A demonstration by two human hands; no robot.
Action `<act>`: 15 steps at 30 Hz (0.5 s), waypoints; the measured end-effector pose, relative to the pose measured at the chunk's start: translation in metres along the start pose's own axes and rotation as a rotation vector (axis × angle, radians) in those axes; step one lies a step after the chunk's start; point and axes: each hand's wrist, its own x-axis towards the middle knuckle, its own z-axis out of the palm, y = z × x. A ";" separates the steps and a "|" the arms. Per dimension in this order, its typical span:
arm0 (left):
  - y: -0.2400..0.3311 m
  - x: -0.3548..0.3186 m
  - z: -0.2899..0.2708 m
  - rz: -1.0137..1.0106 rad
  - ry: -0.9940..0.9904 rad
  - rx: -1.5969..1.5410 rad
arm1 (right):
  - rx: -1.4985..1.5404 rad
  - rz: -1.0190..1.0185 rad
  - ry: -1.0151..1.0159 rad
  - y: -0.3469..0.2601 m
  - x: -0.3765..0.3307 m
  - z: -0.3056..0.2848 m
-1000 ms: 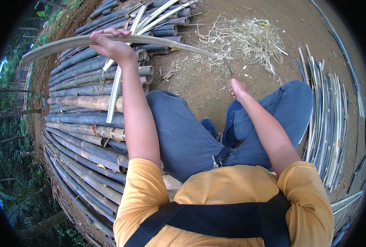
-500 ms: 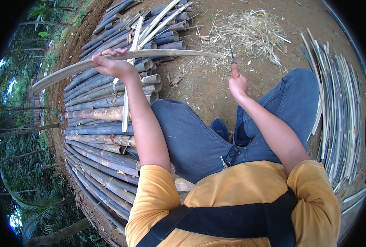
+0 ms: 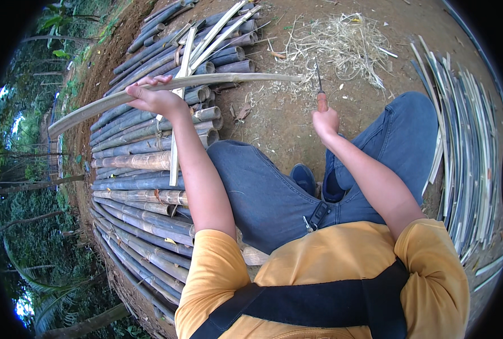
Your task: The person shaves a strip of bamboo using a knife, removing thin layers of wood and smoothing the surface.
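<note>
The left hand [image 3: 160, 100] loosely grips a bamboo strip [image 3: 229, 77] over left-side bamboo poles [image 3: 141, 161]; the right hand [image 3: 325, 121], closed round a knife [image 3: 322, 101], has swung it farward, apart from the strip: no cutting.

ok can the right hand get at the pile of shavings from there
Probably yes: the pile of shavings lies ahead of the right hand, with mostly ground between them. But that hand grips a knife, so grabbing any would likely mean freeing it first.
</note>
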 end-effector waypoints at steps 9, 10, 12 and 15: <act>0.002 -0.001 -0.002 -0.014 0.007 -0.003 | -0.015 -0.013 0.002 -0.003 -0.002 -0.002; 0.001 0.000 -0.003 -0.010 0.005 -0.006 | -0.026 -0.014 -0.002 -0.004 -0.004 -0.002; 0.002 0.000 -0.002 -0.011 0.002 -0.009 | -0.013 -0.006 -0.021 -0.004 -0.003 -0.003; 0.003 -0.002 0.000 -0.016 -0.002 -0.009 | 0.003 0.000 -0.028 -0.002 -0.001 -0.004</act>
